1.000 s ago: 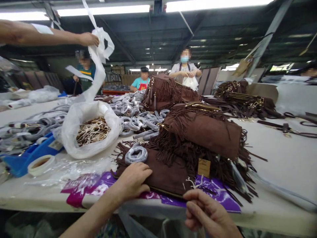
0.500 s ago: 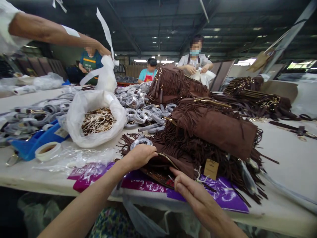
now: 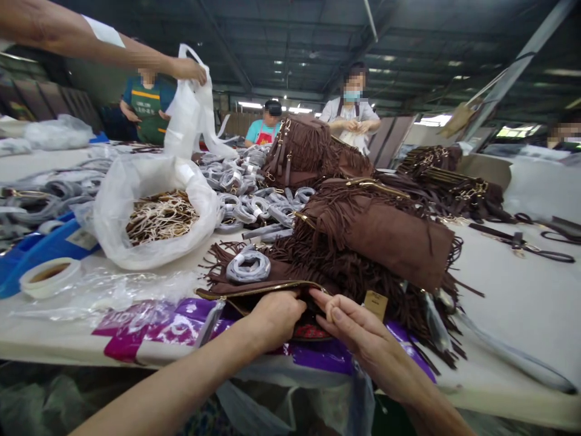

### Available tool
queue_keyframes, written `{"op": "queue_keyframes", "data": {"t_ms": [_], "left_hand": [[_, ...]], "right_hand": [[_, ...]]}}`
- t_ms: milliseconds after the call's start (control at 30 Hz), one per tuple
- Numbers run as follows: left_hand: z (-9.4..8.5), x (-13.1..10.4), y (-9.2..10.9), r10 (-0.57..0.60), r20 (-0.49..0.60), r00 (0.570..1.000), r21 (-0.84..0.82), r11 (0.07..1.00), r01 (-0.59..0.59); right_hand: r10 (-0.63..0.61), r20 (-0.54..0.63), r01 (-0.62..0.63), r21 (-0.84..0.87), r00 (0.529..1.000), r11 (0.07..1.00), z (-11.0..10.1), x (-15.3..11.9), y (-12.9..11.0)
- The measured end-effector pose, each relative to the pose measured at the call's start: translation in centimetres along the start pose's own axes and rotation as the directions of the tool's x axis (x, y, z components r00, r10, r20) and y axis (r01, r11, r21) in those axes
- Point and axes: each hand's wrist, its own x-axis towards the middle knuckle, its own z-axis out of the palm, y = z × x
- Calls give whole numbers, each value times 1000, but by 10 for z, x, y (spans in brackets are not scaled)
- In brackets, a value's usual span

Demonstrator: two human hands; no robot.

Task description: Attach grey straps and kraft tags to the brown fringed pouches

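A brown fringed bag [image 3: 290, 277] lies in front of me with its zippered mouth gaping, and a patch of red patterned lining [image 3: 311, 331] shows inside. My left hand [image 3: 279, 315] reaches into the mouth, fingers curled; what they hold, if anything, is hidden. On the right, my right hand [image 3: 351, 321] pinches the edge of the mouth, its fingertips partly inside. A coiled strap in grey wrap [image 3: 248, 265] rests on top of the bag. Beneath is purple plastic packaging [image 3: 181, 318]. A tan tag [image 3: 376, 304] sits beside the right hand.
A white plastic bag of stringed tags [image 3: 109, 212] stands left, near a tape roll [image 3: 49, 278] and blue dispenser [image 3: 18, 260]. Fringed bags [image 3: 394, 236] are piled right, wrapped straps [image 3: 258, 206] behind. A co-worker's hand [image 3: 193, 71] holds white plastic [image 3: 184, 115]. Other people work farther back.
My left hand has moved from the bag's upper zipper edge down into its mouth, uncovering the coiled strap. The co-worker's hand and white plastic have shifted. My view has turned slightly right.
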Motion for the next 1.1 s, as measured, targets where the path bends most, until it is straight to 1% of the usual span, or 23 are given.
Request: {"op": "queue_keyframes", "data": {"t_ms": [100, 200, 267, 367, 433, 533, 600, 667, 733, 833, 967, 1033, 1100], "left_hand": [[3, 8, 2, -69, 2, 998, -48, 996, 69], [3, 11, 0, -81, -8, 997, -95, 992, 79], [3, 11, -3, -88, -32, 996, -149, 985, 82], [5, 6, -6, -74, -77, 994, -298, 953, 48], [7, 3, -6, -33, -74, 997, -356, 934, 5], [13, 1, -3, 4, -69, 998, -287, 958, -24], [16, 3, -1, -11, -67, 998, -198, 980, -3], [19, 5, 2, -32, -27, 999, -119, 992, 29], [19, 4, 4, -44, -11, 999, -83, 996, 43], [18, 0, 6, -13, -48, 999, -135, 991, 6], [15, -3, 3, 64, -34, 997, -270, 960, -70], [16, 0, 2, 53, -53, 997, -261, 963, -65], [16, 5, 2, -4, -52, 999, -194, 981, -6]], "right_hand": [[28, -61, -31, -48, 998, 998, -4, 0, 2], [31, -124, -36, -39, 992, 999, -5, 1, 3], [34, -145, -36, -11, 989, 999, -6, 1, 3], [49, -139, -50, -3, 989, 999, -8, 0, 2], [66, -122, -67, -4, 990, 998, -10, -1, 2], [87, -100, -88, -5, 991, 996, -13, -3, 3], [76, -102, -80, -29, 992, 996, -14, -3, 4], [57, -121, -67, -86, 991, 994, -14, -3, 5], [41, -132, -62, -160, 990, 985, -15, -4, 7], [16, -125, -45, -232, 992, 972, -16, -5, 8], [0, -135, -32, -236, 991, 971, -16, -5, 9], [7, -139, -40, -234, 990, 971, -16, -4, 10], [15, -141, -47, -229, 990, 972, -16, -3, 12]]}}
